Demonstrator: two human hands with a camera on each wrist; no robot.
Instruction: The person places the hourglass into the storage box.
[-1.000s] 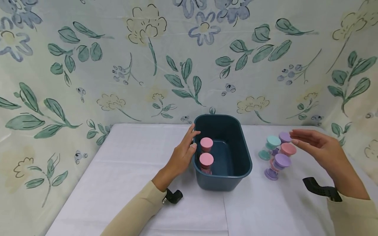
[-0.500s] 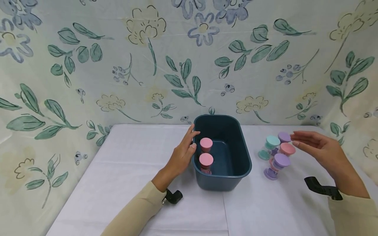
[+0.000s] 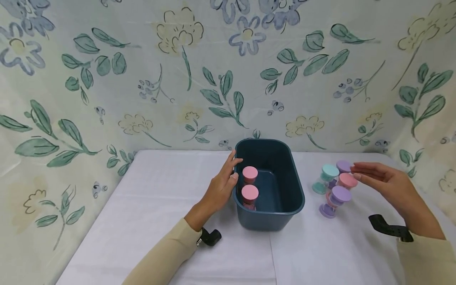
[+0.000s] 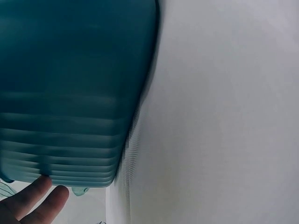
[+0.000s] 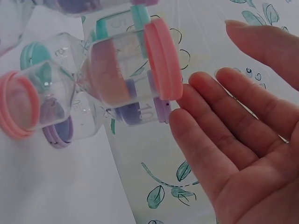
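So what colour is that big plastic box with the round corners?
The round-cornered plastic box is dark teal blue; the head view shows it best.

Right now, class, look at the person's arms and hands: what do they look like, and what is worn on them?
Both the left sleeve and right sleeve are long, plain beige. A black device sits at each wrist: the left device looks stubby, the right device longer and bent. The left hand and right hand are bare, with no gloves visible.

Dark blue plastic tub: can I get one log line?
left hand: at dark blue tub; inside tub: two pink-capped hourglasses; right hand: beside clear hourglasses capped pink, purple, teal
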